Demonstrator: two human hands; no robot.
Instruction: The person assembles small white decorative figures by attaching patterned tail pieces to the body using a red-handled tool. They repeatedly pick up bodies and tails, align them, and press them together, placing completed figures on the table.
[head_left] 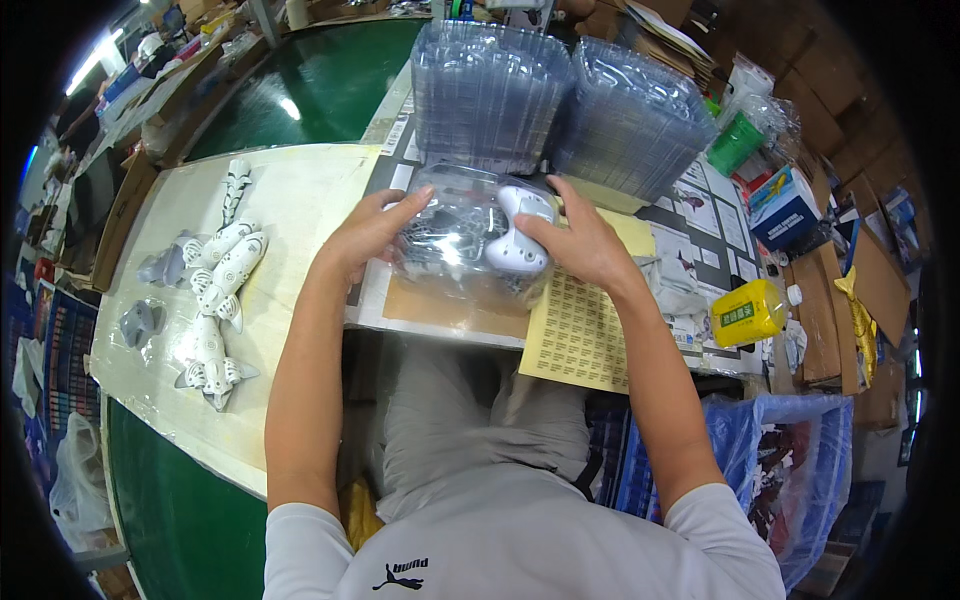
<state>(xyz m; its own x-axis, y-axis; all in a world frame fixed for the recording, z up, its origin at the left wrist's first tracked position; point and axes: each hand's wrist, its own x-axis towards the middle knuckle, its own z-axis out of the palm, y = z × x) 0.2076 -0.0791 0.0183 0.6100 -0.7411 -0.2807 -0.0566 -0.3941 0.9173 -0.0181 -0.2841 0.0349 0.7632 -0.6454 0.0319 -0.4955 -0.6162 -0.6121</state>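
In front of me a clear plastic blister tray [445,238] is held over the near edge of the table. My left hand [372,232] grips its left side, thumb on top. At the tray's right end lies a white handheld controller [524,250]. My right hand [588,240] is closed around it, with the thumb pressed on the controller and the fingers at the tray's right edge. What the right fingers touch underneath is hidden. Below the right hand, a yellow sheet of small labels [578,335] hangs over the table edge.
Tall stacks of clear trays [490,95] [635,120] stand behind my hands. White patterned toy animals [225,270] and grey pieces [142,322] lie on the left board [130,250]. A yellow bottle [748,312] lies at right, above a blue-lined bin [825,450].
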